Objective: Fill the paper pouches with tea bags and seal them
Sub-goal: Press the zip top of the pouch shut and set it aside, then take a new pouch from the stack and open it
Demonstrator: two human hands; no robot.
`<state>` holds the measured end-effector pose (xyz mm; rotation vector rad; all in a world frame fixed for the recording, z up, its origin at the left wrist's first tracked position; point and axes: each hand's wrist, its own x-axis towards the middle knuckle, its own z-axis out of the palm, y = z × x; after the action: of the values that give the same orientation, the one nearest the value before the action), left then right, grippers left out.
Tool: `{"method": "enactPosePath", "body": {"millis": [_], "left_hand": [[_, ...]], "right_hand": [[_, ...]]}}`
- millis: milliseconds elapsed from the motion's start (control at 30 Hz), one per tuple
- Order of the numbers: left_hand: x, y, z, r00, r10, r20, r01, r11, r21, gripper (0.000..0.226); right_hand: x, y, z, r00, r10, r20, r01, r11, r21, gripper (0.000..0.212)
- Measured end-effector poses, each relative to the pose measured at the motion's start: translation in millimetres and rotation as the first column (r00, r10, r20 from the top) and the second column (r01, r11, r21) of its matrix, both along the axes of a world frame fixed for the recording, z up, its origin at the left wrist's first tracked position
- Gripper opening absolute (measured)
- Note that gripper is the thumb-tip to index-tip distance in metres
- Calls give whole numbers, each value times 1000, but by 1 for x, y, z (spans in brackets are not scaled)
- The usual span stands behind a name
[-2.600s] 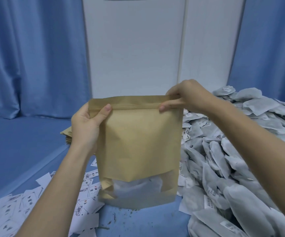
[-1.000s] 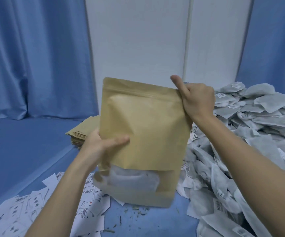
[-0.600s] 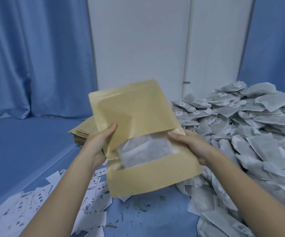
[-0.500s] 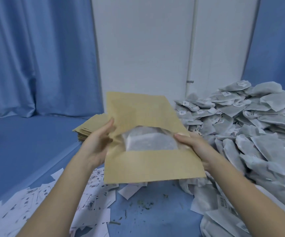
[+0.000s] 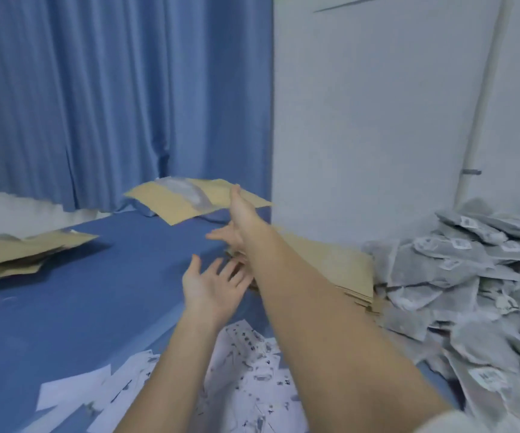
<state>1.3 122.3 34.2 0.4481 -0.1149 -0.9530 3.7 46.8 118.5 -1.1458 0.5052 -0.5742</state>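
The right hand [image 5: 240, 220] is seen stretched forward at the end of a long reach, its fingers straight and spread, with nothing grasped; whether its fingertips touch the filled pouch [image 5: 190, 200] just beyond them cannot be told, since the frame is blurred there. The left hand [image 5: 213, 287] is held lower and nearer, palm up, fingers loosely splayed and released, with nothing gripped. The filled pouch is seen lying nearly flat above the blue surface [image 5: 74, 295], just past the right hand's fingertips; it is made of matte tan kraft paper, rectangular, with a glossy clear window band across it through which pale contents are shown. Its long axis is run from far left toward the right hand. To the left of both hands, well apart, other tan pouches [image 5: 18, 251] are piled flat. Just right of the hands, under the right forearm, a neat stack of flat empty pouches [image 5: 340, 264] is set, its layered edges visible. Further right, a heap of grey, soft, fibrous tea bags [image 5: 471, 276] with small white labels is mounded. Beneath the forearms, loose white printed slips [image 5: 246, 370] are scattered. Behind the hands, pleated blue curtains [image 5: 112, 98] and a white wall [image 5: 377, 120] are seen.
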Motion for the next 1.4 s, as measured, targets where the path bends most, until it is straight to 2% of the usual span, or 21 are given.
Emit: {"method": "enactPosePath", "body": {"millis": [67,133,200,300,367,400,467,533,600,700,800,867,900,933,1000,1067,1133,1233,1300,1333,1400], "left_hand": [[20,-9,0,999,43,14,-44,998,49,59],[34,-16,-6,998,40,46,-44,995,93,51],[42,-25,-14,995,40,94,-60,973,221,50],[43,-38,-24,991,26,131,-67,945,321,50],[41,-44,-33,993,20,113,-57,939,340,47],[40,-46,-36,994,13,106,-50,936,349,47],[38,-50,-39,995,1,96,-36,930,365,51],[36,-53,-40,996,-4,90,-30,928,371,56],[35,-57,-41,997,-4,82,-28,923,384,57],[31,-62,-43,997,-23,78,-10,919,394,54],[18,-65,-45,992,-51,118,-1,915,404,51],[7,-66,-47,984,-79,158,11,920,392,39],[1,-66,-47,978,-108,179,32,923,383,27],[-5,-65,-47,968,-146,204,61,925,375,18],[-16,-64,-45,943,-209,259,104,924,367,22],[-25,-63,-40,936,-194,294,83,932,352,25],[-35,-60,-32,956,-82,282,-6,955,296,18],[-50,-49,-13,932,88,352,-178,956,233,15],[-58,-39,-3,822,156,547,-338,908,249,19],[-61,-32,1,701,167,694,-456,853,255,24],[-67,-18,7,307,164,938,-665,742,87,35]], "right_hand": [[36,-5,-10,993,18,-116,-22,999,-34,69],[47,-23,-36,977,-63,-206,20,979,-203,67],[43,-41,-60,948,-194,-253,73,905,-419,63],[18,-74,-92,861,-401,-313,52,681,-730,56],[-3,-101,-111,755,-540,-372,-102,463,-880,61],[-13,-114,-121,690,-600,-406,-208,374,-904,66],[-32,-135,-135,552,-686,-475,-387,293,-874,81],[-46,-147,-146,466,-711,-526,-476,299,-827,96],[-53,-150,-154,421,-726,-543,-524,293,-800,100],[-60,-141,-158,411,-809,-421,-597,110,-795,75],[-73,-117,-164,554,-826,-104,-574,-288,-767,36],[-84,-102,-169,651,-739,176,-410,-537,-737,26],[-89,-95,-170,697,-666,266,-305,-610,-731,27],[-93,-88,-171,729,-602,326,-215,-654,-725,30],[-101,-74,-168,756,-494,429,-68,-712,-699,29],[-109,-61,-162,759,-425,494,26,-738,-675,27],[-119,-48,-153,769,-385,511,85,-730,-678,29],[-138,-28,-133,848,-371,379,94,-598,-796,31],[-152,-14,-115,918,-365,155,36,-312,-949,33],[-159,-7,-106,932,-359,44,3,-116,-993,34],[-173,6,-88,946,-324,29,137,315,-939,31]]}}
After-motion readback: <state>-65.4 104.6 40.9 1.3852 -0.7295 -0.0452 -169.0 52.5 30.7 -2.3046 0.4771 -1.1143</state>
